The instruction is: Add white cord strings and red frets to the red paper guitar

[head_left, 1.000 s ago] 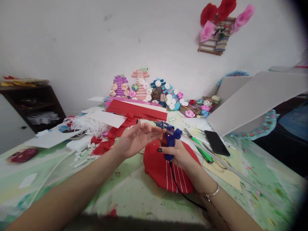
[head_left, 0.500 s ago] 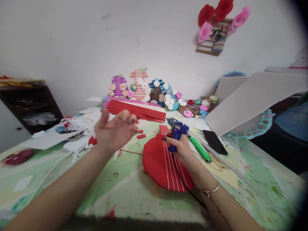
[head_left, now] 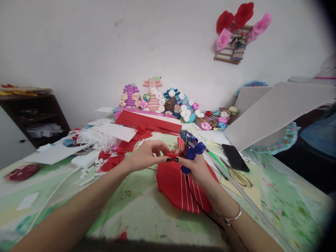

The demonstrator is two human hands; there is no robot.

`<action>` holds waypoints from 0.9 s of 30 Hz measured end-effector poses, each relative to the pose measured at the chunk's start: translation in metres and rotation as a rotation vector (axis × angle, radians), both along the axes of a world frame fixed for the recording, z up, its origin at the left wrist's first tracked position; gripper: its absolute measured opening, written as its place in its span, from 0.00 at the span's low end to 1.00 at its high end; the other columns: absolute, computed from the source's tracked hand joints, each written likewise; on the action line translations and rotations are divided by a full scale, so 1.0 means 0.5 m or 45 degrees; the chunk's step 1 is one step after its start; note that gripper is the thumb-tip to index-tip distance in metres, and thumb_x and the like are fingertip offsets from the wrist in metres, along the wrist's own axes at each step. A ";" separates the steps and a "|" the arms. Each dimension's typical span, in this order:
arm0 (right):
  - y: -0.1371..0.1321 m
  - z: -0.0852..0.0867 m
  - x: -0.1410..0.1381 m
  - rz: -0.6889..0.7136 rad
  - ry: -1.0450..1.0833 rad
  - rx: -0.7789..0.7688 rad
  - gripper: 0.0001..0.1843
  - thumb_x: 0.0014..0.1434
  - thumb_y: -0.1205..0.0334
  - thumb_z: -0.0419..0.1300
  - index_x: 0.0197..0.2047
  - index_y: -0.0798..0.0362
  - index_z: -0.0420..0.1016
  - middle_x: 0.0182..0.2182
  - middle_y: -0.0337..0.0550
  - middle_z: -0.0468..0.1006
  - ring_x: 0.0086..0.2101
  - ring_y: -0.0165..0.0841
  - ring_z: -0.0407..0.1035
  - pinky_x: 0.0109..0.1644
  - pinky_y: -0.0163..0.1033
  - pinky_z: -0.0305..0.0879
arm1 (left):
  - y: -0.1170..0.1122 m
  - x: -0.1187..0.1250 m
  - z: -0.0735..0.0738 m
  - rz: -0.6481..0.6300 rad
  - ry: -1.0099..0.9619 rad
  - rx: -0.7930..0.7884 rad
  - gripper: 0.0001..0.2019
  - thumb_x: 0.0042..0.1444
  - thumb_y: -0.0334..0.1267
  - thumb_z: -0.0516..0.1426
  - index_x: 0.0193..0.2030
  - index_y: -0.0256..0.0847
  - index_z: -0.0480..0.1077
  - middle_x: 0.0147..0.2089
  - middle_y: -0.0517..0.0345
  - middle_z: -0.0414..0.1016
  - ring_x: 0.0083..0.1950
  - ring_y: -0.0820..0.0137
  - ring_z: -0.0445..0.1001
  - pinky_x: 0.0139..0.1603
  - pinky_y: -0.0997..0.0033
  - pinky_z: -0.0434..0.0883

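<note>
My right hand point(head_left: 198, 166) is wrapped round a blue hot glue gun point(head_left: 193, 148), its nozzle pointing up and to the left. Its thumb also touches a small red strip point(head_left: 172, 154). From the other side, my left hand point(head_left: 147, 154) pinches that strip between thumb and fingers. Below both hands lies a red guitar-shaped piece point(head_left: 170, 185), with a round body and white strings running along it. Its neck is partly hidden behind the right hand. A black cord point(head_left: 193, 196) trails from the glue gun over the red body.
Red paper sheets point(head_left: 147, 120) and a tangle of white string point(head_left: 94, 140) lie behind and left. On the right are a black phone point(head_left: 235, 157), a green cutter point(head_left: 219, 164), scissors point(head_left: 240, 177) and a clear glue stick point(head_left: 244, 192). Flowered guitar crafts point(head_left: 153, 96) lean against the wall.
My left hand has moved right and down from its raised, open position and now pinches the small red strip beside the glue gun. The right hand stays nearly in place, holding the gun.
</note>
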State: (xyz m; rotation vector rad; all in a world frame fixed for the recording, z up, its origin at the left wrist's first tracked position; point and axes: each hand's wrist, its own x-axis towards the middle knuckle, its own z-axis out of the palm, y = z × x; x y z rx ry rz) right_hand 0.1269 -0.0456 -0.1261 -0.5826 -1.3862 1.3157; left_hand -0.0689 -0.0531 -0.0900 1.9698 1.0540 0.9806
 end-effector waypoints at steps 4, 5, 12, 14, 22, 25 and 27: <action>-0.007 -0.002 -0.002 0.032 -0.080 0.012 0.12 0.46 0.64 0.70 0.33 0.50 0.72 0.32 0.38 0.76 0.33 0.31 0.70 0.43 0.40 0.66 | -0.005 -0.014 0.007 -0.092 -0.072 -0.109 0.07 0.47 0.36 0.63 0.30 0.34 0.75 0.24 0.57 0.72 0.22 0.77 0.67 0.20 0.81 0.61; -0.009 0.000 -0.001 0.044 -0.100 0.023 0.11 0.47 0.64 0.69 0.33 0.50 0.72 0.33 0.39 0.76 0.35 0.32 0.71 0.44 0.40 0.66 | -0.004 -0.024 0.012 -0.101 -0.141 -0.145 0.06 0.46 0.36 0.64 0.29 0.34 0.75 0.22 0.58 0.72 0.21 0.77 0.67 0.19 0.81 0.60; -0.044 0.028 0.014 0.584 -0.033 -0.042 0.09 0.52 0.62 0.66 0.36 0.50 0.70 0.37 0.43 0.79 0.40 0.35 0.74 0.46 0.42 0.68 | 0.031 -0.108 0.049 0.237 -1.082 -0.033 0.09 0.36 0.34 0.68 0.25 0.36 0.74 0.18 0.61 0.70 0.16 0.79 0.63 0.16 0.81 0.58; -0.055 0.031 0.015 0.847 -0.078 -0.121 0.09 0.54 0.60 0.64 0.36 0.51 0.69 0.35 0.44 0.79 0.36 0.35 0.75 0.43 0.43 0.69 | 0.043 -0.116 0.046 0.292 -1.156 -0.043 0.10 0.36 0.33 0.68 0.27 0.35 0.75 0.19 0.60 0.71 0.17 0.79 0.63 0.16 0.81 0.57; -0.043 0.014 0.015 0.724 -0.046 -0.104 0.10 0.52 0.59 0.65 0.35 0.54 0.72 0.25 0.39 0.75 0.18 0.24 0.65 0.18 0.29 0.56 | 0.050 -0.082 0.006 0.078 -1.011 -0.209 0.12 0.38 0.34 0.68 0.33 0.36 0.78 0.22 0.58 0.74 0.18 0.78 0.66 0.17 0.79 0.58; -0.036 0.012 0.017 0.590 0.009 -0.103 0.08 0.52 0.59 0.65 0.33 0.54 0.71 0.18 0.34 0.69 0.15 0.23 0.59 0.15 0.29 0.52 | 0.048 -0.070 -0.003 0.036 -0.970 -0.245 0.12 0.39 0.34 0.68 0.33 0.36 0.78 0.22 0.58 0.73 0.17 0.78 0.65 0.17 0.79 0.58; -0.036 0.015 0.017 0.523 0.006 -0.106 0.08 0.50 0.59 0.65 0.31 0.54 0.72 0.18 0.35 0.69 0.17 0.26 0.62 0.18 0.31 0.57 | 0.049 -0.062 -0.009 0.020 -0.964 -0.254 0.11 0.40 0.34 0.68 0.33 0.35 0.77 0.24 0.57 0.75 0.20 0.76 0.68 0.18 0.79 0.60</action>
